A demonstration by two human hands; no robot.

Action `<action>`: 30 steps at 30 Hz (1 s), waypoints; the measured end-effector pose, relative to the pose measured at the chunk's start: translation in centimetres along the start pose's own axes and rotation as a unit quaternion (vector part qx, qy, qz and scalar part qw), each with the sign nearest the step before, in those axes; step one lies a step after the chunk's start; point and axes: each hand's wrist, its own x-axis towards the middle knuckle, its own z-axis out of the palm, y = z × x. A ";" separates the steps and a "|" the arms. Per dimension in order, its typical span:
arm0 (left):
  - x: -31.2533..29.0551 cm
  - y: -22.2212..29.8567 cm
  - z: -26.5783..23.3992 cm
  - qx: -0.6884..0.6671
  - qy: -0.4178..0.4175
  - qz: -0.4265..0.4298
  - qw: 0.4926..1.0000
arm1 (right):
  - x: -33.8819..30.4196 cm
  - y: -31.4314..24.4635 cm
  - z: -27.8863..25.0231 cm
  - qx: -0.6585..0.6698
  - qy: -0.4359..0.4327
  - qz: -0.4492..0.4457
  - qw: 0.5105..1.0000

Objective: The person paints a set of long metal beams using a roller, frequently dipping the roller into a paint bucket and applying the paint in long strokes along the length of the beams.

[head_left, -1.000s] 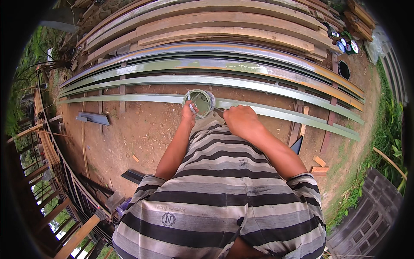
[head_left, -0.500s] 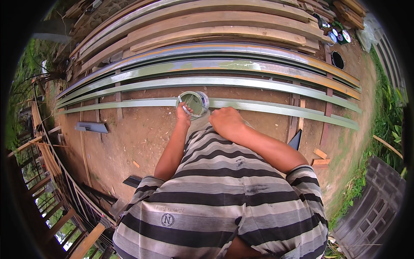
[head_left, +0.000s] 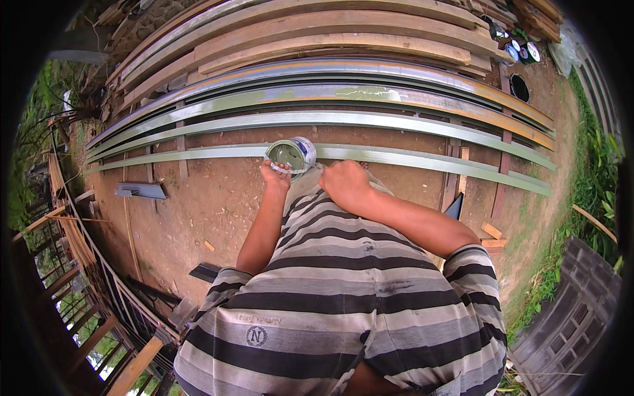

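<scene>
My left hand (head_left: 275,174) is closed at the near rim of a paint can (head_left: 308,149), by a pale strip that looks like its handle. The can is tilted, its mouth toward me, and grey-green paint coats the inside. Beside it on the right, my right hand (head_left: 345,187) is a fist against the front of my striped shirt (head_left: 337,254); what its fingers pinch, if anything, is hidden. Just beyond both hands runs a long metal beam (head_left: 409,158) with a pale green coat. A second green beam (head_left: 257,123) lies parallel behind it.
Farther back, partly painted metal beams (head_left: 456,105) show orange-brown bands, ahead of stacked timber planks (head_left: 330,23). Dark crosspieces (head_left: 500,148) pass under the beams. A short metal offcut (head_left: 140,191) lies on the dirt at left. Cans (head_left: 528,53) stand at far right.
The can has tipped and shifted slightly left, and its pale strip now lies across the near rim. My left hand has turned with it. My right fist has barely moved.
</scene>
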 end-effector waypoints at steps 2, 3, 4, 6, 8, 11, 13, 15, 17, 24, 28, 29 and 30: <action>0.1 0.0 0.1 -0.002 0.007 -0.003 1.000 | 0.2 0.5 0.2 0.014 0.004 -0.009 1.000; 0.1 0.1 0.0 0.000 0.012 -0.002 1.000 | 0.3 0.5 0.2 0.020 0.000 -0.009 1.000; 0.1 0.1 -0.1 0.002 0.016 -0.002 1.000 | 0.4 0.5 0.0 0.025 -0.003 -0.008 1.000; 0.2 0.2 -0.2 -0.005 0.003 0.003 1.000 | 0.4 0.5 -0.7 0.027 -0.022 -0.009 0.999; 0.3 0.3 -0.3 -0.002 -0.002 0.005 1.000 | 0.4 0.5 -2.2 0.020 -0.053 -0.012 0.998; 0.4 0.6 0.1 0.015 -0.002 0.009 1.000 | -0.2 0.5 -4.3 0.036 -0.058 -0.006 0.998; 0.3 0.5 1.2 0.032 -0.015 0.009 0.999 | 0.0 1.0 -2.8 0.045 -0.032 -0.008 0.998; 0.3 0.5 1.8 0.058 -0.007 0.016 0.998 | 0.2 1.5 -2.0 0.047 -0.020 -0.006 0.999; 0.4 0.6 2.4 0.080 -0.017 0.018 0.997 | 0.4 1.9 -2.0 0.039 -0.020 0.001 0.999; 0.3 -0.1 4.4 0.182 -0.060 0.025 0.981 | -0.7 3.4 -4.2 0.038 -0.020 0.053 0.998; 0.4 -0.3 6.2 0.190 -0.089 0.018 0.978 | -1.5 4.6 -3.7 0.068 -0.057 0.086 0.992; 0.6 -0.2 6.9 0.197 -0.098 0.017 0.975 | -2.0 4.8 -4.3 0.077 -0.067 0.097 0.990; 0.7 0.0 7.6 0.202 -0.103 0.016 0.974 | -2.5 4.9 -4.6 0.084 -0.060 0.110 0.989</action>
